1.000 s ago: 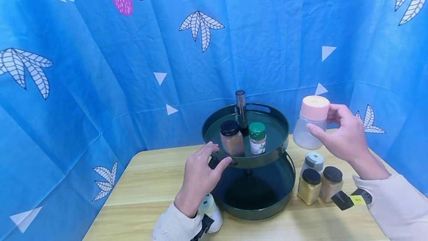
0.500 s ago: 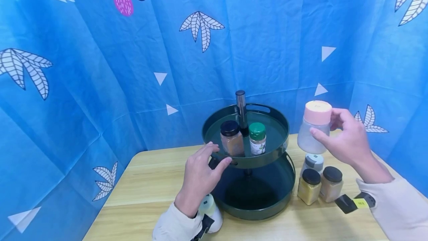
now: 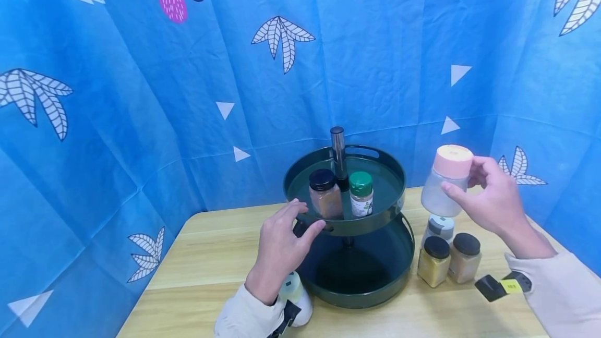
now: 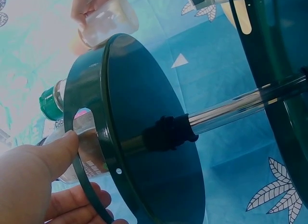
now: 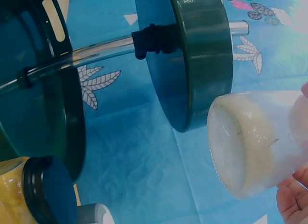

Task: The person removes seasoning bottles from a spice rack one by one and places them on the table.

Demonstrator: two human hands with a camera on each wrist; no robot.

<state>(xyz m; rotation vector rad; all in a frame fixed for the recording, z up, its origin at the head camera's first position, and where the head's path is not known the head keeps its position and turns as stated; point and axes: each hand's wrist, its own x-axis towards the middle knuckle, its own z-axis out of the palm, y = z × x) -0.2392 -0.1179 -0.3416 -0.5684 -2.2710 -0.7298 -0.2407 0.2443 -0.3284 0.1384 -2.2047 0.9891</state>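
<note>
My right hand [image 3: 493, 200] holds a frosted jar with a pink lid [image 3: 448, 184] upright, in the air to the right of a dark green two-tier tray [image 3: 361, 296]. Thumb and fingers are on opposite sides of the jar; its pale base [image 5: 228, 147] faces the right wrist camera. My left hand [image 3: 281, 244] grips the upper tier's rim beside its handle slot, the thumb [image 4: 62, 149] on one side and fingertips on the other. On that upper tier stand a black-lidded jar of brown spice [image 3: 326, 200] and a green-capped shaker [image 3: 361, 194].
Right of the tray, two black-lidded spice jars [image 3: 434, 265] [image 3: 465, 260] stand in front of a grey-white-capped container [image 3: 440, 228]. Another white container [image 3: 300, 304] is partly hidden by my left wrist. A blue patterned curtain [image 3: 281, 98] surrounds the wooden table [image 3: 202, 265].
The right hand has moved a little right and down, carrying the pink-lidded jar. My left hand and the tray keep their places.
</note>
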